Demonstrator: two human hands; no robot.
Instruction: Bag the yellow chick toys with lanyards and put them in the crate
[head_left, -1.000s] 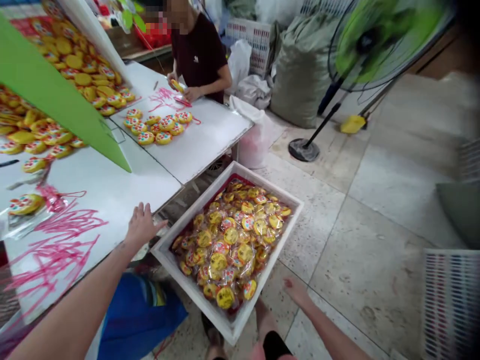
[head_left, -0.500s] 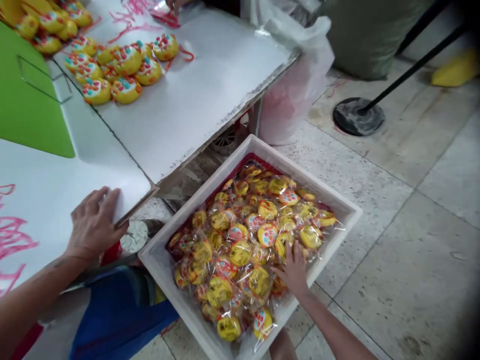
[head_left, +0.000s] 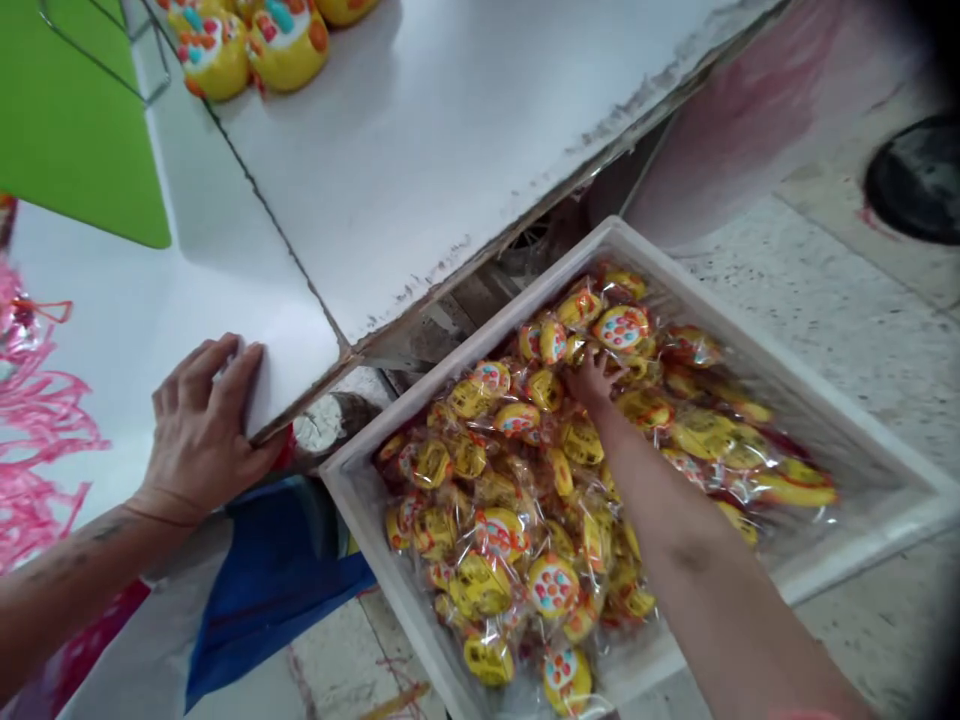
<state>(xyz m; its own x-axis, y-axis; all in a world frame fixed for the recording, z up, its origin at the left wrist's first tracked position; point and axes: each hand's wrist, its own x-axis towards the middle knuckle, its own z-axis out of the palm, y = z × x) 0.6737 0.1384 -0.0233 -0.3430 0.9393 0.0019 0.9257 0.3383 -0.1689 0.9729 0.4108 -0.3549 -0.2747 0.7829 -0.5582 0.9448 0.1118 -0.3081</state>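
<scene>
A white bin (head_left: 397, 595) below the table edge holds several yellow items in clear wrappers (head_left: 502, 535), with red and blue dots on white patches. My right hand (head_left: 594, 380) is among the wrapped items near the bin's far side, its fingers spread and partly sunk between them; no item shows in its grasp. My left hand (head_left: 202, 425) rests on the corner of the white table (head_left: 420, 170), fingers over the top and thumb at the edge, holding nothing.
Unwrapped yellow pieces (head_left: 289, 45) sit on the table at the upper left, near a green board (head_left: 75, 130) with a wire handle. Pink strings (head_left: 45, 430) lie at the left. A black round base (head_left: 919, 180) stands on the tiled floor.
My right hand has moved from the bin's near right side toward its far side, and the wrapped items have shifted. The view has come closer. My left hand stays on the table corner.
</scene>
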